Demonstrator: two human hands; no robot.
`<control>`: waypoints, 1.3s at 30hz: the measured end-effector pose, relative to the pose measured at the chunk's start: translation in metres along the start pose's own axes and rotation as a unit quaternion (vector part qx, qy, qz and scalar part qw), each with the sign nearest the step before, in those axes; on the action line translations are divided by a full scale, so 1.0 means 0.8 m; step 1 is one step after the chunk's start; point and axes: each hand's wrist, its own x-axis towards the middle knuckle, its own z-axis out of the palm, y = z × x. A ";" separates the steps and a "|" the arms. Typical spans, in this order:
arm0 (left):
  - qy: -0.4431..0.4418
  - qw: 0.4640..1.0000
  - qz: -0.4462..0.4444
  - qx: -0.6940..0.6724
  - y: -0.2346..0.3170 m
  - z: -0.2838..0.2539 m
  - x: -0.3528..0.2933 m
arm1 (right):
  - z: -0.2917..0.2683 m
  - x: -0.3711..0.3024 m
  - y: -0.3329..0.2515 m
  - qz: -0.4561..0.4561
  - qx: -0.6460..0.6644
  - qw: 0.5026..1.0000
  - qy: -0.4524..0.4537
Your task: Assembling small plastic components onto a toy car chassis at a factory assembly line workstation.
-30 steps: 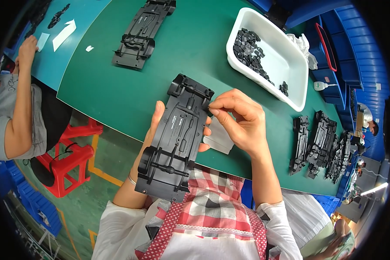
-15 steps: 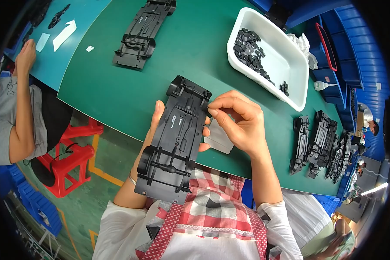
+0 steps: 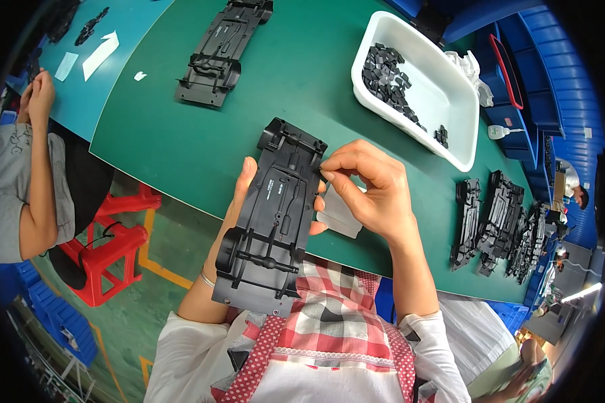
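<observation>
My left hand (image 3: 240, 191) grips a black plastic toy car chassis (image 3: 269, 201) from beneath, tilted up over the table's near edge. Its thumb lies along the left side, and fingertips curl round the right side. At the chassis's right edge, near its far end, my right hand (image 3: 373, 188) pinches with thumb and forefinger. Whatever sits between those fingertips is too small and dark to make out. A similar black chassis (image 3: 212, 60) lies farther off on the green table (image 3: 302, 74). Beneath my right hand rests a pale flat sheet (image 3: 341, 213).
A white tub (image 3: 444, 80) at the far right holds small black parts. Several black chassis pieces (image 3: 494, 221) lie along the table's right side, near blue bins (image 3: 524, 74) and a small white bottle (image 3: 501, 132). To the left, a co-worker (image 3: 30, 195) sits beside a red stool (image 3: 107, 262).
The chassis and my right hand have shifted only slightly; the pinch stays at the same edge. The co-worker's hands have come together around a dark item.
</observation>
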 end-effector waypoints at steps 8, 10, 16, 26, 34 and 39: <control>-0.008 0.999 -0.021 -0.044 0.003 -0.007 -0.001 | 0.000 -0.002 0.006 -0.042 -0.015 0.999 0.001; -0.013 0.999 -0.014 -0.044 0.017 -0.031 -0.012 | 0.007 0.004 0.006 -0.068 0.019 0.997 -0.017; -0.027 0.996 -0.069 -0.048 0.022 -0.032 -0.018 | 0.000 -0.016 0.003 -0.088 0.038 0.995 0.040; 0.058 0.989 0.013 0.134 -0.016 0.034 -0.011 | -0.039 -0.054 -0.018 -0.139 0.054 0.982 0.112; 0.058 0.980 -0.022 0.187 -0.059 0.070 0.028 | -0.094 -0.098 -0.019 -0.128 0.058 0.973 0.184; 0.122 0.975 -0.119 0.142 -0.085 0.101 0.049 | -0.132 -0.130 -0.025 -0.073 0.022 0.972 0.222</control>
